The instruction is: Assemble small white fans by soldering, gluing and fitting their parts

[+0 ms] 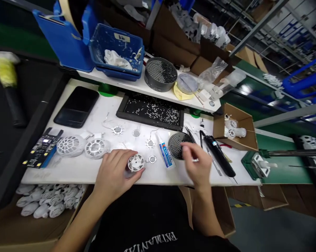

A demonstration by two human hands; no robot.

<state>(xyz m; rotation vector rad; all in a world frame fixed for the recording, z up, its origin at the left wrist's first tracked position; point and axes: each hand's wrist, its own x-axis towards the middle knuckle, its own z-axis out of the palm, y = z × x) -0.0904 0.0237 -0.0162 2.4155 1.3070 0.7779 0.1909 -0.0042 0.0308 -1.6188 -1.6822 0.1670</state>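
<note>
Near the bench's front edge, my left hand (116, 169) is closed around a white round fan-like plastic part (136, 163), its spoked face turned up. My right hand (198, 162) is over the right edge of a dark round perforated dish (177, 146), thumb and finger pinched together. A small white tip (195, 160) shows by its fingers; what they hold is too small to name. Between my hands lies a blue and white glue tube (165, 154). Close to the white part are a small metal disc (152, 159) and a star-shaped piece (150, 143) with a wire.
Two white vented housings (72, 145) sit at left beside a circuit board (44, 148) and a black phone (76, 106). A black tray (151, 111) holds tiny white bits. To the right are a black electric screwdriver (219, 155) and a cardboard box (248, 122) of white parts.
</note>
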